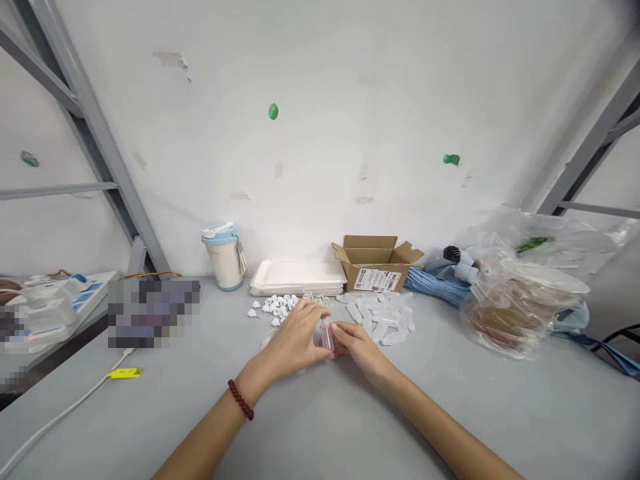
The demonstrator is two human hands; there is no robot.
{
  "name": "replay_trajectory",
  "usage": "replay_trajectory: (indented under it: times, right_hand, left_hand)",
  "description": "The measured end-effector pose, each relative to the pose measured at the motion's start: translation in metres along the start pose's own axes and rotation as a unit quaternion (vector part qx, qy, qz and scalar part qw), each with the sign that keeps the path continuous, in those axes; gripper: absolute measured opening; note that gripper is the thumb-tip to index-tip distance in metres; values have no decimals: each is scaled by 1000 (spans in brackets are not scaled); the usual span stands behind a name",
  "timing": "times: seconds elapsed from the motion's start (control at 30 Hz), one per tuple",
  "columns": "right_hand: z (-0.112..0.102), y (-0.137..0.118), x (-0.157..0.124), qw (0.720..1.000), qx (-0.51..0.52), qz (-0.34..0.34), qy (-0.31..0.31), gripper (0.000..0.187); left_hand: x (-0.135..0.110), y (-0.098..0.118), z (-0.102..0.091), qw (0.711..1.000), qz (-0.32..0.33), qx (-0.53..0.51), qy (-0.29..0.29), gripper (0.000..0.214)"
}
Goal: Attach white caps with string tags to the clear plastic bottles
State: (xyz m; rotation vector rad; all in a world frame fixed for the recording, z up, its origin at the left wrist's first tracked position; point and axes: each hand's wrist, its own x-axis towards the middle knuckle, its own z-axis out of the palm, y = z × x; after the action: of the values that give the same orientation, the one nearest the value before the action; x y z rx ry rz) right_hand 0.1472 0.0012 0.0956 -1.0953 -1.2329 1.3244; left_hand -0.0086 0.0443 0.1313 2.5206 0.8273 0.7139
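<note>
Both of my hands meet over the middle of the grey table [320,427]. My left hand [295,340], with a dark red bead bracelet [241,399] on its wrist, and my right hand [357,343] pinch a small clear plastic vial [327,335] between their fingertips. Just behind my left hand lies a heap of small white caps [274,307]. Behind my right hand lies a heap of clear vials [383,315]. Some thin white rings [314,298] lie between the two heaps.
Along the wall stand a blue-lidded cup [223,256], a stack of white sheets [299,277] and an open cardboard box [376,262]. Blue cloth [440,277] and a bulging clear plastic bag [525,287] fill the right. A white cable with a yellow tag [124,373] runs at the left.
</note>
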Motion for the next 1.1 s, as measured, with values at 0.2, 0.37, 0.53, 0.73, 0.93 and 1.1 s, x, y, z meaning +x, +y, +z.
replay_trajectory:
  times: [0.2, 0.37, 0.53, 0.73, 0.93, 1.1]
  right_hand:
    - [2, 3, -2, 978, -201, -46, 24, 25]
    - [5, 7, -7, 890, -427, -160, 6, 21]
    - [7, 10, -9, 868, -468, -166, -14, 16]
    - [8, 6, -12, 869, -469, -157, -26, 13]
    - [8, 7, -12, 868, -473, -149, -29, 18]
    - [8, 9, -12, 885, -444, -134, -37, 46]
  left_hand:
    - [-4, -10, -9, 993, -60, -7, -98, 51]
    - [-7, -15, -9, 987, -67, 24, -145, 49]
    - [-10, -13, -10, 985, -60, 41, -159, 50]
    - [-12, -14, -14, 984, -69, 36, -163, 53]
    - [-10, -37, -41, 991, -115, 12, -64, 47]
    - [-10, -46, -49, 986, -148, -39, -65, 33]
